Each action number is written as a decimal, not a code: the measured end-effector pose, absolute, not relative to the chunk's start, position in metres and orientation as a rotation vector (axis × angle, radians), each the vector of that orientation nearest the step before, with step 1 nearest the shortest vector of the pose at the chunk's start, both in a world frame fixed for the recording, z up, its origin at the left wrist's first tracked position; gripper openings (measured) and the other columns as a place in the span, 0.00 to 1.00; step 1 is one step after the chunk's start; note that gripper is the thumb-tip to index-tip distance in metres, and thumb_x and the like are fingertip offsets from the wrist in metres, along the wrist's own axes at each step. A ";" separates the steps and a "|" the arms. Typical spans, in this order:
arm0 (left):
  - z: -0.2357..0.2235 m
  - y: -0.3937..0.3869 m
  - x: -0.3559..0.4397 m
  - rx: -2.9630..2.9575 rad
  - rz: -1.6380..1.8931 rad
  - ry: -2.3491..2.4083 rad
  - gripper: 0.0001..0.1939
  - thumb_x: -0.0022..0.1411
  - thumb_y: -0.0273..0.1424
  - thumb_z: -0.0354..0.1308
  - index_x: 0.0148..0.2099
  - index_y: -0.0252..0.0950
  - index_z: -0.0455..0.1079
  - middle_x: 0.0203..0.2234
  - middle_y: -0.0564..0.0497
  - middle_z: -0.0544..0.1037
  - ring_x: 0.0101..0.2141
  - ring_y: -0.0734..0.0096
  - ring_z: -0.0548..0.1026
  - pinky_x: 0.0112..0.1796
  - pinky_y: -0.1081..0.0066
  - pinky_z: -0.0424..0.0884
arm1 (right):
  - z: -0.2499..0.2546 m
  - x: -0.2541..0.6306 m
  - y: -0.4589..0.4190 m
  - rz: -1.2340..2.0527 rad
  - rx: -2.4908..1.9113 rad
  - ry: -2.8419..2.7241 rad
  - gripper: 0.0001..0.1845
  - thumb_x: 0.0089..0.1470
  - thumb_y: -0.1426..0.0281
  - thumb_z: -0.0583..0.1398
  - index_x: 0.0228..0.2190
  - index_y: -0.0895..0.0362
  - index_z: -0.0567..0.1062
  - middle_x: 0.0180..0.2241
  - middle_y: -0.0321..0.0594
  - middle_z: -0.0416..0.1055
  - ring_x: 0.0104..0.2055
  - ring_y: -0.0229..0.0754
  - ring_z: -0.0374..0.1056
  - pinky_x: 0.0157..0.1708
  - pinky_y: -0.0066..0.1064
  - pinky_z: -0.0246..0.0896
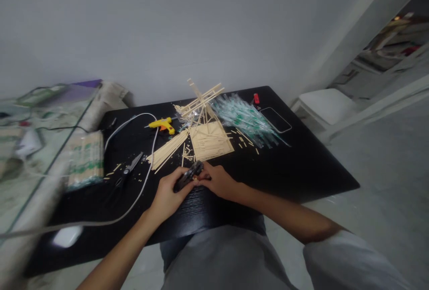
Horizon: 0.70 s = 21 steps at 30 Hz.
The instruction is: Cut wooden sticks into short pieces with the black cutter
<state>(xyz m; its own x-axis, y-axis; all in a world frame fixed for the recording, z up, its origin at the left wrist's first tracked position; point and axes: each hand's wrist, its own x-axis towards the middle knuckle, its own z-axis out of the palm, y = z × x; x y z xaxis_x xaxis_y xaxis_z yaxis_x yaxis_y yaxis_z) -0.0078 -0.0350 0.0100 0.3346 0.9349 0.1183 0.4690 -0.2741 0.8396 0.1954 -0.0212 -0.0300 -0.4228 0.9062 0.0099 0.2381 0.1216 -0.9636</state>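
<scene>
Near the front edge of the table, my left hand [167, 195] is closed around a small dark metallic tool [189, 176]; its exact kind is unclear. My right hand [214, 180] meets it at the tool's right end, fingers pinched together on something too small to make out. Just beyond my hands lies a flat panel of wooden sticks [214, 149]. A windmill-like model of thin sticks [203, 102] rises behind it, with crossed arms at the top. To the left, loose bamboo sticks [169, 149] fan out in a pile.
A yellow glue gun [162, 124] lies at the back left, its white cable [147, 180] looping forward. Scissors [129, 170] and a pack of sticks [85, 158] are further left. Green-and-clear wrappers [244, 118], a phone-like dark rectangle [276, 119] and a red item [256, 98] occupy the right.
</scene>
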 end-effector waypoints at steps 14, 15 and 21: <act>0.022 -0.049 -0.061 2.493 0.410 1.661 0.17 0.66 0.36 0.55 0.54 0.35 0.66 0.43 0.41 0.79 0.42 0.51 0.79 0.43 0.56 0.74 | -0.032 0.194 -0.019 1.356 -1.109 -1.727 0.27 0.51 0.78 0.70 0.50 0.54 0.71 0.34 0.36 0.82 0.39 0.44 0.79 0.44 0.33 0.71; 0.022 -0.051 -0.062 2.546 0.362 1.676 0.16 0.66 0.34 0.55 0.54 0.35 0.65 0.42 0.40 0.79 0.42 0.51 0.78 0.43 0.56 0.74 | -0.032 0.195 -0.019 1.352 -1.108 -1.732 0.27 0.51 0.78 0.70 0.50 0.54 0.71 0.34 0.36 0.82 0.39 0.44 0.79 0.44 0.33 0.71; 0.033 -0.056 -0.049 2.723 0.140 1.691 0.16 0.65 0.31 0.55 0.54 0.33 0.66 0.44 0.37 0.77 0.41 0.49 0.76 0.44 0.55 0.72 | -0.027 0.195 -0.019 1.324 -1.123 -1.768 0.23 0.53 0.79 0.67 0.49 0.54 0.70 0.35 0.36 0.81 0.40 0.43 0.79 0.43 0.32 0.69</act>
